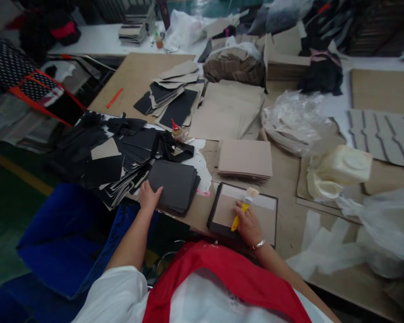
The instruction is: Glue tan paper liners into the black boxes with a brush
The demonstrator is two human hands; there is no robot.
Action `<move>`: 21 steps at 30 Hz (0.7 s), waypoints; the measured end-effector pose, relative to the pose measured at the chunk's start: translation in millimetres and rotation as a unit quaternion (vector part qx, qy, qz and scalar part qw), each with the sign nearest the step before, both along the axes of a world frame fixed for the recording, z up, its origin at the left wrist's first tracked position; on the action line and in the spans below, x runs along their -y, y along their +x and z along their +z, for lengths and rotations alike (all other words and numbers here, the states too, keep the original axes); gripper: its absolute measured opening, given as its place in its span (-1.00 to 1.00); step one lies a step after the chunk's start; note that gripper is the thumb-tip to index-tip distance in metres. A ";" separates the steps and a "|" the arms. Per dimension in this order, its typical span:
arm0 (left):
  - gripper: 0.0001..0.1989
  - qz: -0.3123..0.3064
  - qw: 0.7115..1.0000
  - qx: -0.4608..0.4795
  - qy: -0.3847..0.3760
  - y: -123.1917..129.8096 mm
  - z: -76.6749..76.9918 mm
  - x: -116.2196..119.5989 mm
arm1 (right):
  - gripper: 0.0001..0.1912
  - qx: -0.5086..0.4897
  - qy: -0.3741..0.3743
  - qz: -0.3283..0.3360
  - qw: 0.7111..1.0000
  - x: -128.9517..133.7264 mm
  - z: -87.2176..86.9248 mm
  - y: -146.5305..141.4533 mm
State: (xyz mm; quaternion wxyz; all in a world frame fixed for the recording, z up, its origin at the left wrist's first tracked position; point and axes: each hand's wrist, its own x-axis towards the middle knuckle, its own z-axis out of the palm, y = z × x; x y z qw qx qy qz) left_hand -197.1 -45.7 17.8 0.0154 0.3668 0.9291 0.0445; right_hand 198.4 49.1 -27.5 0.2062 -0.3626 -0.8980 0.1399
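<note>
My right hand (249, 225) is closed around the yellow handle of a paintbrush (245, 207), its pale bristles pointing away from me. Beneath it lies a black-edged panel (276, 215) with a brown board and a pale strip along its far side. My left hand (150, 196) rests at the near left edge of a stack of black boards (173, 184), thumb and forefinger apart and touching it. Some of its other fingers are hidden. Behind the panel sits a neat pile of brown boards (245, 158).
Black cut pieces (134, 143) heap up at the left, near a red-tipped bottle (175, 130). Large grey-brown sheets (225, 110) lie farther back. A cream plastic container (343, 170) and plastic bags (292, 121) stand right. A blue bin (67, 233) is below the table.
</note>
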 end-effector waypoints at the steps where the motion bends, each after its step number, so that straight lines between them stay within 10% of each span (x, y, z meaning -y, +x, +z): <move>1: -0.30 0.013 1.000 0.017 -0.017 -10.4 1.3 0.3 | -0.58 -0.011 -0.003 0.016 1.000 2.4 2.0 -10.2; 21: -0.36 0.168 0.966 0.192 -0.032 -64.3 -3.4 -11.5 | -0.60 -0.108 -0.039 0.097 0.989 4.4 30.2 -68.1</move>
